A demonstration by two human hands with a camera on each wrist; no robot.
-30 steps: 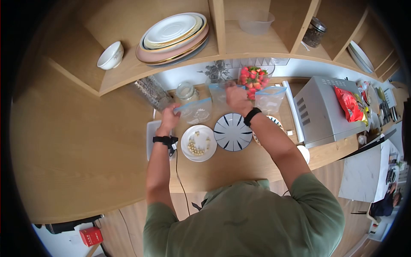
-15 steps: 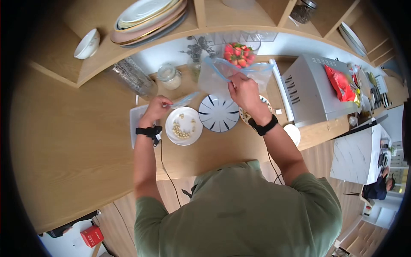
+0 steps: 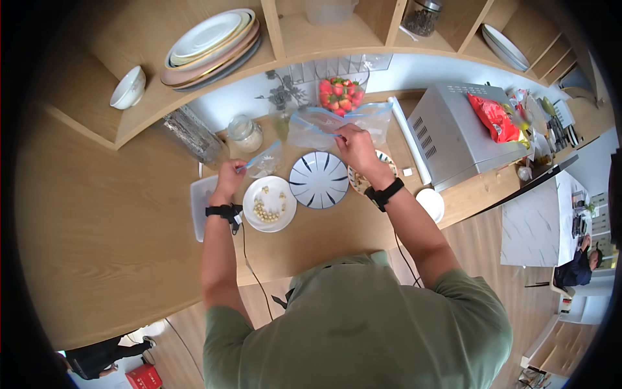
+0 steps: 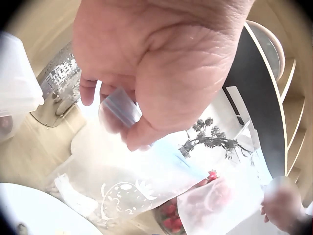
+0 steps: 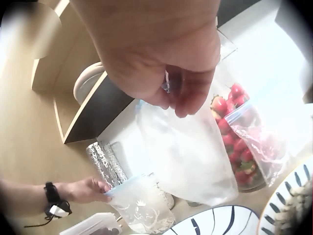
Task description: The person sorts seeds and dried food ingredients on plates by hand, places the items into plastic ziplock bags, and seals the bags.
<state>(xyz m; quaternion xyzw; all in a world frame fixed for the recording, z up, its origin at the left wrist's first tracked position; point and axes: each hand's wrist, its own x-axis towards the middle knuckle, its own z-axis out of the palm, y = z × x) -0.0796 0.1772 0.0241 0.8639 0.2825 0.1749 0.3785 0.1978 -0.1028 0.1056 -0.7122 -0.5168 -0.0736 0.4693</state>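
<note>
In the head view, the left hand [image 3: 230,180], left of centre, pinches one end of the blue seal of the left clear bag [image 3: 267,165]. The bag lies up and right of those fingers, its seal slanting toward the upper right, above the white plate [image 3: 275,224] of pale round pieces [image 3: 262,212]. Nearer the middle, the right hand [image 3: 360,152] pinches the top edge of the middle clear bag [image 3: 308,135]. That bag spreads left of the fingertips, so the right hand is the nearer one to it. The right-hand clear bag [image 3: 377,122] stands at upper centre-right, beside the strawberries [image 3: 340,102]. A red packet [image 3: 496,119] on the steel appliance [image 3: 447,133], upper right, has print probably too small to read.

In the left wrist view, thumb and finger press together on the seal strip at centre; the bag falls away below, a white outline strawberry print [image 4: 126,198] at lower centre and no legible lettering.

In the right wrist view, the thumb and fingertips close together on the middle bag's top edge at upper centre. The bag hangs beneath them, its long axis running toward lower right, the strawberries to its right. No brand name is readable here.
</note>
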